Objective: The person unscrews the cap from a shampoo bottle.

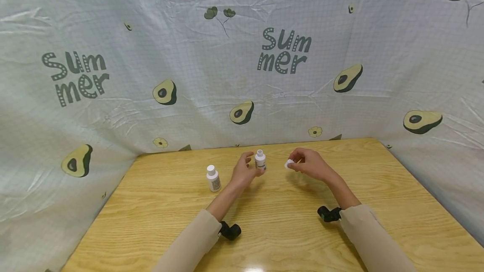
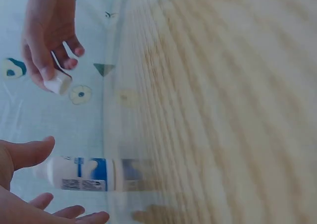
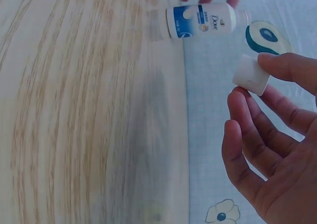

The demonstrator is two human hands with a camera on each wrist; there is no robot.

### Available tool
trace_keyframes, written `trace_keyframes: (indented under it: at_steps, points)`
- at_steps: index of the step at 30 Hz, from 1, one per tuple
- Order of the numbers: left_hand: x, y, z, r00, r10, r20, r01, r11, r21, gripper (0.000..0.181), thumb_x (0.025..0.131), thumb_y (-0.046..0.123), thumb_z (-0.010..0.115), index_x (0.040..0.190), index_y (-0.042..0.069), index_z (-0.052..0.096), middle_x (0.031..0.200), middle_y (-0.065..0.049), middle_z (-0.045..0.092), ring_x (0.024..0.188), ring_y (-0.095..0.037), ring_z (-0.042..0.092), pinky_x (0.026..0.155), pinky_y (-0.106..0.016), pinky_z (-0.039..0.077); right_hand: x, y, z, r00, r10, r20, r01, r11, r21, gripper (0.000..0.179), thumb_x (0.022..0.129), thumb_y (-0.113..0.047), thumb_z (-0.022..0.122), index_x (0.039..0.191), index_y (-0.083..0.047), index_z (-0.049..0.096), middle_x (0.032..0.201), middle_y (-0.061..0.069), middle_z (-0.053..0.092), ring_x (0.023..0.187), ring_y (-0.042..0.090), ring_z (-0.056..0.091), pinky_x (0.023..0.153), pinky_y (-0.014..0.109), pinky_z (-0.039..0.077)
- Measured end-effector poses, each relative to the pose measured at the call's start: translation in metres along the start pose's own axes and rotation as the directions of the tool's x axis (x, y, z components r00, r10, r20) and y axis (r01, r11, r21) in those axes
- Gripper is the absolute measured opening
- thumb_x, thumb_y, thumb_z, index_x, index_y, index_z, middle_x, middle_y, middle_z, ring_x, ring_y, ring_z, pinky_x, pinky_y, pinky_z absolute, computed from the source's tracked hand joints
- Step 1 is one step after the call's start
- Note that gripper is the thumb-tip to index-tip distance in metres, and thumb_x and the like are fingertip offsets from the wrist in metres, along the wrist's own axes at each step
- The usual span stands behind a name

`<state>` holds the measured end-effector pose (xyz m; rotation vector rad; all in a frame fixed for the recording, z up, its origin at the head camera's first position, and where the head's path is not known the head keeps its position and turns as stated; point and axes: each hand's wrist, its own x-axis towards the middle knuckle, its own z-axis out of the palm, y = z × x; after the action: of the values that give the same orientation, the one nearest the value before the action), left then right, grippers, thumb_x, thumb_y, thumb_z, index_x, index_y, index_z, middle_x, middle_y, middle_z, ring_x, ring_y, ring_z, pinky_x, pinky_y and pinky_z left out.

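An uncapped white bottle [image 1: 260, 162] with a blue-and-white label stands upright on the wooden table, its threaded neck bare. "Dove" can be read on that bottle [image 3: 205, 21] in the right wrist view. My left hand [image 1: 243, 173] is beside it, thumb and fingers spread to either side; in the left wrist view a gap shows between the thumb and the bottle [image 2: 81, 173]. To the right, my right hand [image 1: 311, 165] pinches a small white cap [image 3: 250, 75] between thumb and fingertips, above the tabletop and apart from the bottle.
A second white bottle [image 1: 213, 179], capped, stands left of my left forearm. Behind the wooden table [image 1: 159, 217] hangs a pale curtain [image 1: 204, 62] printed with avocados and "summer", which also runs along both sides. Each wrist carries a black camera mount [image 1: 231, 231].
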<state>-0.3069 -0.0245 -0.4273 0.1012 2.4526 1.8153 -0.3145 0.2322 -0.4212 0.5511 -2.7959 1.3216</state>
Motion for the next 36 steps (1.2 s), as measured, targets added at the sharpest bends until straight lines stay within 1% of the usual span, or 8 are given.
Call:
trace_keyframes:
  at_steps: [10,14,18,23,25,29,33,36]
  points:
    - [-0.040,0.013,-0.027,0.983,0.179,-0.035,-0.179,0.984,0.010,0.071,0.091,0.009,0.077,0.154,0.011,0.044,0.163,-0.014,0.041,0.154,-0.037,0.034,0.124,-0.049,0.033,0.020,-0.009,0.013,0.996,0.086,-0.019,-0.088,0.993,-0.073,0.024,0.095,-0.028,0.075,0.104,-0.007,0.068,0.096,0.010,0.071,0.079,0.025,0.069,0.067,0.031,0.053]
    - [-0.049,0.016,-0.044,0.955,0.285,-0.080,-0.282,0.958,0.049,0.068,0.092,0.008,0.077,0.152,0.007,0.044,0.161,-0.015,0.044,0.153,-0.034,0.038,0.121,-0.047,0.036,0.031,-0.009,0.017,0.995,0.104,-0.009,-0.105,0.989,-0.102,0.027,0.093,-0.028,0.076,0.103,-0.004,0.068,0.094,0.011,0.072,0.076,0.021,0.070,0.067,0.031,0.054]
    - [-0.052,0.016,-0.063,0.913,0.375,-0.160,-0.370,0.927,0.061,0.064,0.093,0.007,0.076,0.150,0.004,0.047,0.158,-0.015,0.049,0.150,-0.032,0.043,0.121,-0.043,0.038,0.041,-0.006,0.021,0.991,0.134,-0.007,-0.134,0.980,-0.147,0.030,0.092,-0.030,0.077,0.101,-0.004,0.068,0.092,0.011,0.072,0.074,0.017,0.067,0.066,0.030,0.051]
    - [-0.051,0.015,-0.092,0.886,0.400,-0.232,-0.406,0.914,0.026,0.060,0.094,0.008,0.075,0.149,0.006,0.050,0.156,-0.012,0.051,0.149,-0.028,0.045,0.121,-0.035,0.038,0.047,-0.004,0.025,0.978,0.208,-0.024,-0.208,0.956,-0.208,0.032,0.091,-0.034,0.077,0.100,-0.005,0.068,0.093,0.009,0.069,0.075,0.019,0.061,0.066,0.031,0.046]
    - [-0.050,0.015,-0.103,0.889,0.385,-0.247,-0.393,0.920,0.019,0.059,0.095,0.008,0.075,0.148,0.006,0.050,0.156,-0.012,0.051,0.149,-0.028,0.045,0.121,-0.034,0.037,0.048,-0.003,0.027,0.973,0.230,-0.022,-0.229,0.950,-0.212,0.032,0.091,-0.035,0.077,0.100,-0.005,0.067,0.091,0.008,0.068,0.075,0.019,0.060,0.065,0.031,0.045]
    - [-0.044,0.008,-0.123,0.918,0.333,-0.216,-0.344,0.939,-0.012,0.062,0.095,0.009,0.075,0.150,0.006,0.047,0.156,-0.014,0.049,0.151,-0.030,0.042,0.124,-0.040,0.033,0.051,0.000,0.032,0.968,0.251,-0.010,-0.247,0.942,-0.228,0.033,0.091,-0.036,0.077,0.098,-0.006,0.067,0.080,0.005,0.066,0.069,0.017,0.058,0.062,0.029,0.043]
    - [-0.039,0.000,-0.140,0.965,0.250,-0.084,-0.258,0.960,-0.108,0.079,0.095,0.008,0.071,0.160,0.007,0.027,0.162,-0.020,0.038,0.155,-0.037,0.032,0.126,-0.051,0.028,0.053,0.002,0.035,0.960,0.279,-0.006,-0.272,0.928,-0.254,0.033,0.090,-0.038,0.077,0.096,-0.007,0.068,0.072,0.002,0.065,0.064,0.015,0.058,0.059,0.028,0.042]
    - [-0.036,-0.007,-0.149,0.984,0.177,0.026,-0.169,0.970,-0.175,0.090,0.092,0.004,0.066,0.164,0.008,0.013,0.166,-0.023,0.029,0.157,-0.042,0.024,0.125,-0.057,0.025,0.053,0.002,0.036,0.956,0.294,-0.006,-0.285,0.922,-0.260,0.033,0.090,-0.039,0.078,0.095,-0.008,0.068,0.072,0.003,0.066,0.063,0.016,0.059,0.058,0.028,0.043]
